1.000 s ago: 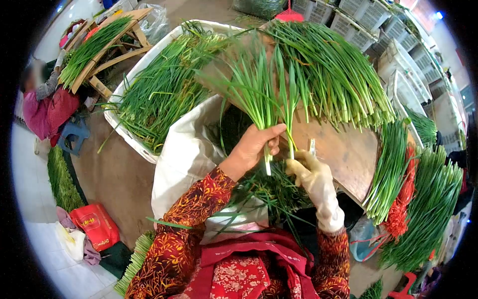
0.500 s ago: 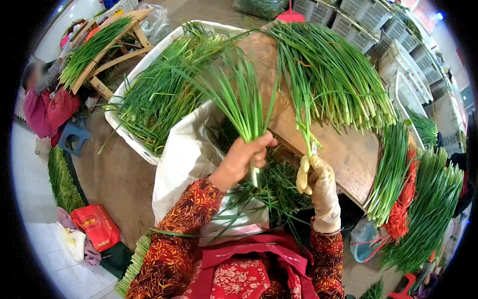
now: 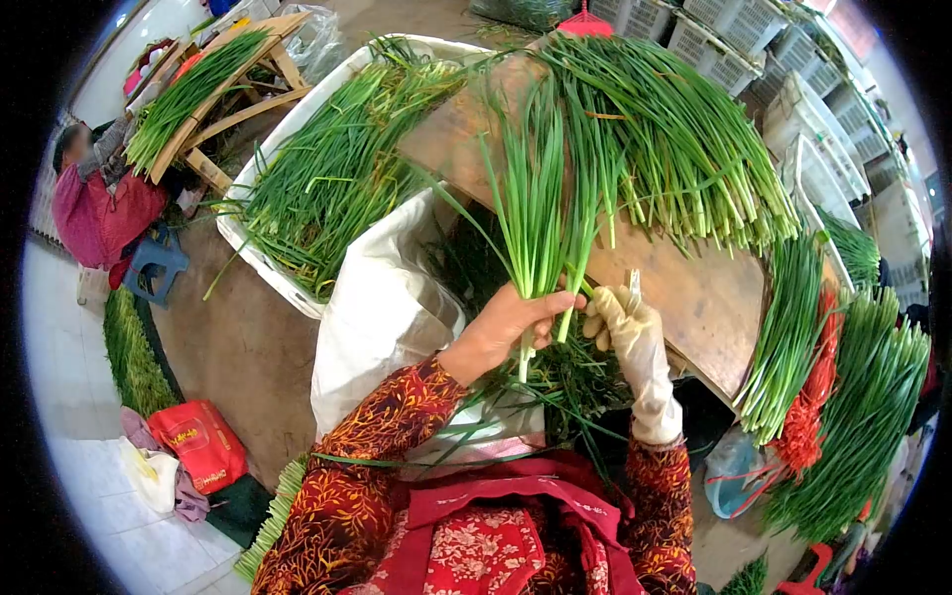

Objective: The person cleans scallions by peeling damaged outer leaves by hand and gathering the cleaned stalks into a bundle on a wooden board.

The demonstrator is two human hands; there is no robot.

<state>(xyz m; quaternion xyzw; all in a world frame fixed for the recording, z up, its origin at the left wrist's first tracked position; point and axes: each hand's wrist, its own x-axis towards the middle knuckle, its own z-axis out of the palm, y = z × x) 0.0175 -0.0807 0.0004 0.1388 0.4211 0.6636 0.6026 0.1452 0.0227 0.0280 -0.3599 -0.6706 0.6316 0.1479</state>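
Note:
My bare left hand [image 3: 511,325] is closed around a bunch of garlic chives [image 3: 535,213], with leaves fanning upward and pale stem ends poking out below the fist. A thinner cluster of chives leans against the bunch's right side, pinched at my left fingertips. Close beside it, my right hand [image 3: 623,322] wears a cream glove, its fingers curled. From that glove sticks up the tip of a small metal tool [image 3: 635,282]; the rest is hidden in the palm. Whether the gloved fingertips touch the stems I cannot tell.
A wooden board [image 3: 694,297] carries a large pile of chives [image 3: 674,149]. At left stands a white crate [image 3: 288,283] of chives, near a white sack [image 3: 372,297]. Tied bundles [image 3: 853,416] and red twine [image 3: 801,436] lie right. Another person [image 3: 104,213] sits far left.
My left hand has moved right with its bunch, meeting the thin cluster that was at my right hand. That cluster is now at my left fingertips. The gloved hand has risen slightly.

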